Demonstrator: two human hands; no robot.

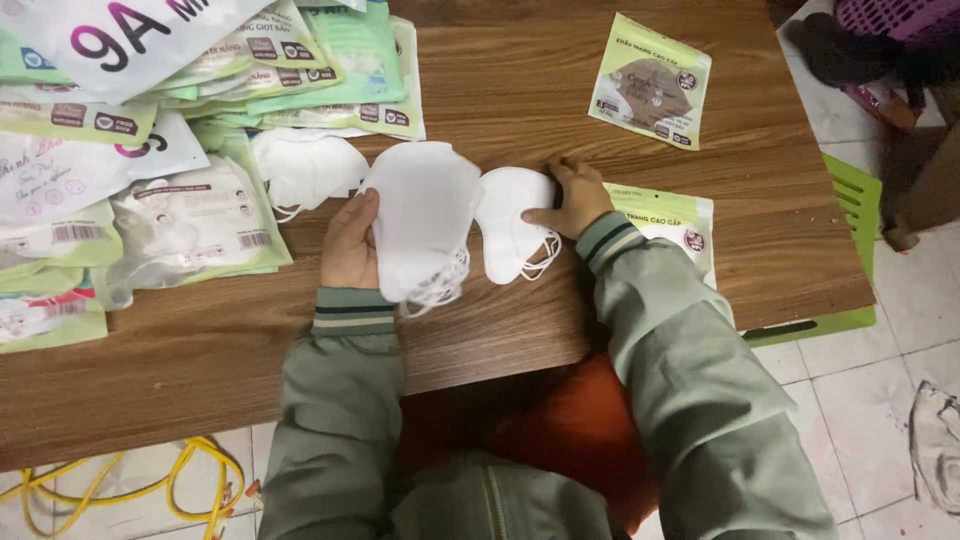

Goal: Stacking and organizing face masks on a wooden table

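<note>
Masks gathered, pouches waiting

Head view: your left hand (350,245) has its grip closed around a stack of white masks (425,225), held upright above the desk (520,90). Your right hand (570,200) presses flat, fingers unclenched, on one loose mask (510,225) lying beside it. Another mask (305,170) lies unstacked; an empty green pouch (668,222) sits unfilled by your right wrist.

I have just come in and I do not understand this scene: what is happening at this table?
A person in a green jacket sits at a wooden table. The left hand holds up a stack of white face masks, and the right hand presses on another white mask lying flat. Green packets are piled at the left.
</note>
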